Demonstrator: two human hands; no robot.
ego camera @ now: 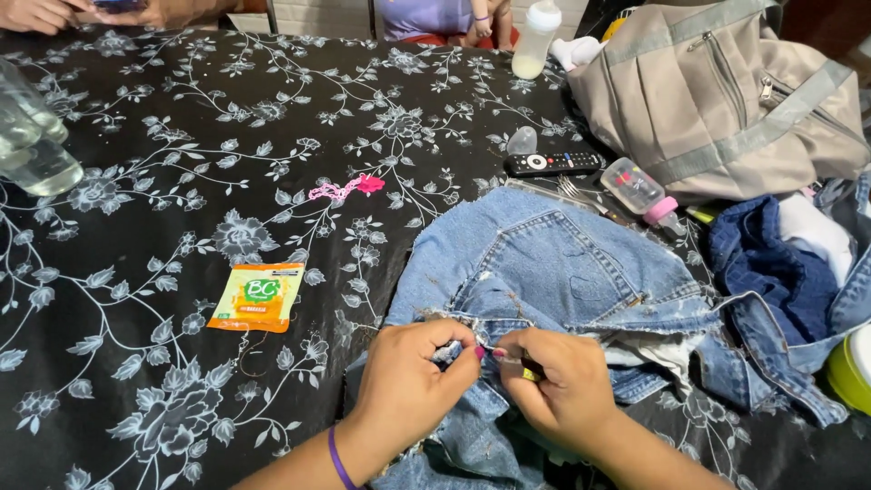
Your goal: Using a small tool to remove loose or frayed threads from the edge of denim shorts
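A pair of light blue jeans [553, 263] lies spread on the black floral tablecloth [181, 181], back pocket facing up. My left hand [413, 381], with a purple band at the wrist, pinches the frayed denim edge near the front. My right hand [558, 386] is closed beside it, fingertips touching the same spot of cloth and holding a small yellowish object that is mostly hidden. The two hands almost touch.
An orange and green sachet [259, 296] lies to the left. A pink thread piece [349, 188], a remote control [553, 163], two baby bottles [640, 191] [535, 38], a grey bag [726, 91], dark blue clothes [780, 272] and a clear bottle [32, 136] surround the jeans. Another person's hands [54, 11] rest at the far edge.
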